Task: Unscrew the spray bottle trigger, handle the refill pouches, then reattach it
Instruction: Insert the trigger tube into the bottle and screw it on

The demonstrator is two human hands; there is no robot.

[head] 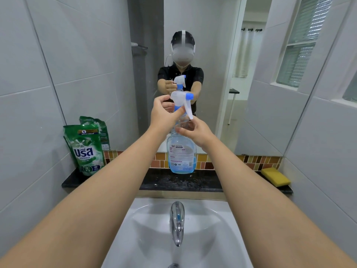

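Fingers of the left hand (164,113) curl around the blue collar just beneath the white trigger head (180,98), thumb pressed to the collar's near side; fingers of the right hand (195,130) wrap the clear neck of the spray bottle (181,151) below it. The bottle stands upright at the centre of the frame on the dark ledge (173,182), in front of the mirror, with blue liquid filling only its lowest part. The green refill pouch (86,149) leans against the wall at the left of the frame, well apart from the bottle and untouched; what shows behind it appears to be its reflection. A yellow sponge (275,176) lies at the ledge's right end, and a chrome tap (177,223) stands over the basin at lower centre. The step in hand is judged to be the first: loosening the trigger. The next move calls for the right hand to brace the neck against rotation while the left turns the collar, then lifts the head straight up so the dip tube clears the opening.
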